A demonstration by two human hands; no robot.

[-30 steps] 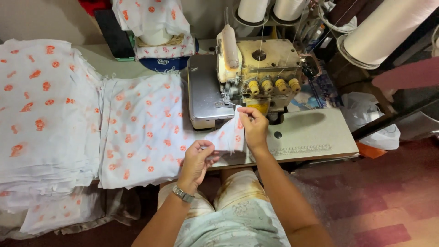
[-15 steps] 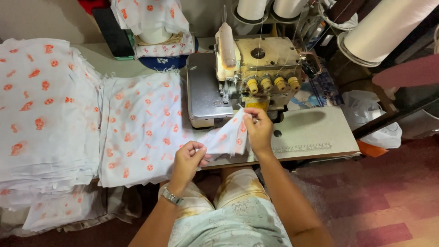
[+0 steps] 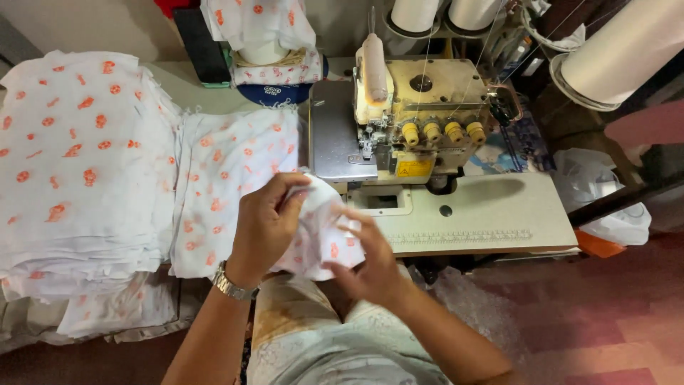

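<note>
My left hand (image 3: 262, 227) and my right hand (image 3: 365, 258) both grip a small white fabric piece with orange print (image 3: 322, 229), held up in front of me over the table's front edge. A wristwatch (image 3: 232, 284) sits on my left wrist. The overlock sewing machine (image 3: 413, 117) stands just behind the fabric piece, with its grey plate (image 3: 335, 135) on the left and four yellow tension knobs along its front. The fabric is off the machine.
Stacks of the same printed white fabric lie left of the machine: a nearer stack (image 3: 231, 178) and a larger pile (image 3: 78, 157). Thread cones (image 3: 434, 13) stand behind the machine. The white table top (image 3: 484, 214) extends right. A white plastic bag (image 3: 605, 207) lies at the right.
My right hand has pulled the fabric piece away from the machine's needle area toward me. My left hand has risen to grasp it, so both hands now hold it bunched together.
</note>
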